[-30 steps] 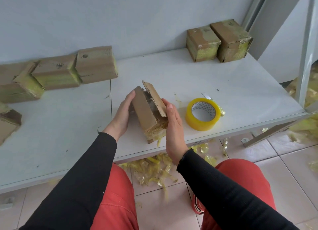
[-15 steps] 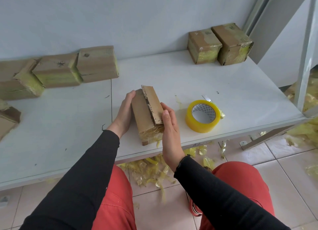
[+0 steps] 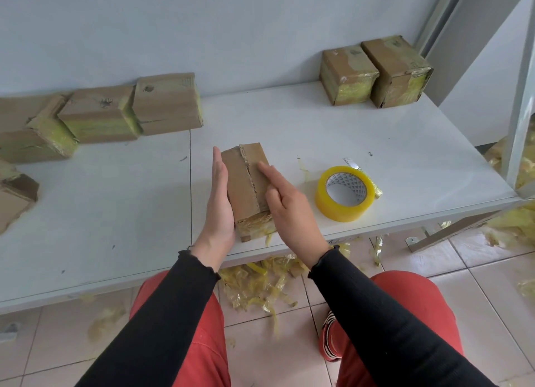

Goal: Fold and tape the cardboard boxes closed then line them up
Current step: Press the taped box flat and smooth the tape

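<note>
White tabletop (image 3: 289, 132) bears our box (image 3: 246, 184): left hand (image 3: 220, 201) flat against its side, right hand (image 3: 285, 201) pressing both flaps flat, grip spread; we should hold them level before reaching for tape roll (image 3: 344, 192).

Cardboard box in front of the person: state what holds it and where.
Left hand lies flat against the cardboard box's left side; right hand's straight fingers press its right top flap down. Neither hand curls round it.

Box (image 3: 243, 184) on the table (image 3: 289, 126) between both hands — tape roll (image 3: 344, 194) just right of it.
</note>
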Demonstrator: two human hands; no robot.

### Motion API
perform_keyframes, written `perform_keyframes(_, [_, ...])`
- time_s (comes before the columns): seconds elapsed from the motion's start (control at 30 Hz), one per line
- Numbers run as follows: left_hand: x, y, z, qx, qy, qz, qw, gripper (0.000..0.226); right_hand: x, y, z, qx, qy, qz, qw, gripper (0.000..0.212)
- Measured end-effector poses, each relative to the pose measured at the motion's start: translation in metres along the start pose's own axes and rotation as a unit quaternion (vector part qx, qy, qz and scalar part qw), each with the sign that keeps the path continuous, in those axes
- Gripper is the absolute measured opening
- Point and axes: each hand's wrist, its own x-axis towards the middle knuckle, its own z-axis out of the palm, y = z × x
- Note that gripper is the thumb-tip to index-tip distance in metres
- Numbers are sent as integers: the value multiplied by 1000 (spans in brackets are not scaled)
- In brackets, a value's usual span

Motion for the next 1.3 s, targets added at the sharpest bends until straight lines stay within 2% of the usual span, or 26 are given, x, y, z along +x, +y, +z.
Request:
perform_keyframes(0.1, [-6, 1, 5, -6, 20, 7, 1000, 50, 3, 0, -7, -54, -19, -15, 998, 48])
perform_keyframes(0.13, [-7, 2, 5, 2, 21, 3, 1000, 55, 4, 2, -9, -61, -20, -16, 998, 48])
perform_keyframes(0.23, [-6, 6, 2, 103, 13, 10, 995, 89, 6, 3, -15, -61, -26, -4, 998, 47])
perform_keyframes(0.33, [1, 2, -2, 119, -3, 2, 993, 106, 6, 4, -17, 10, -37, 29, 999, 46])
perform_keyframes(0.43, [4, 4, -4, 137, -3, 12, 990, 100, 5, 4, -18, 48, -47, 42, 997, 45])
perform_keyframes(0.63, [3, 4, -11, 68, -18, 1, 998, 85, 3, 7, -14, 53, -34, 33, 997, 46])
perform_keyframes(0.9, [9, 4, -8, 223, -26, 18, 974, 85, 1, 8, -21, 41, -64, 23, 997, 49])
perform_keyframes(1.07, [9, 11, -10, 283, -39, 27, 958, 56, 5, 7, -16, 34, -55, 39, 997, 55])
perform_keyframes(1.2, [13, 6, -12, 289, -21, 27, 957, 57, 5, 3, -8, 144, -70, 72, 984, 57])
perform_keyframes(1.3, [17, 2, -10, 274, -7, 30, 961, 69, 10, 4, -3, 202, -70, 93, 973, 58])
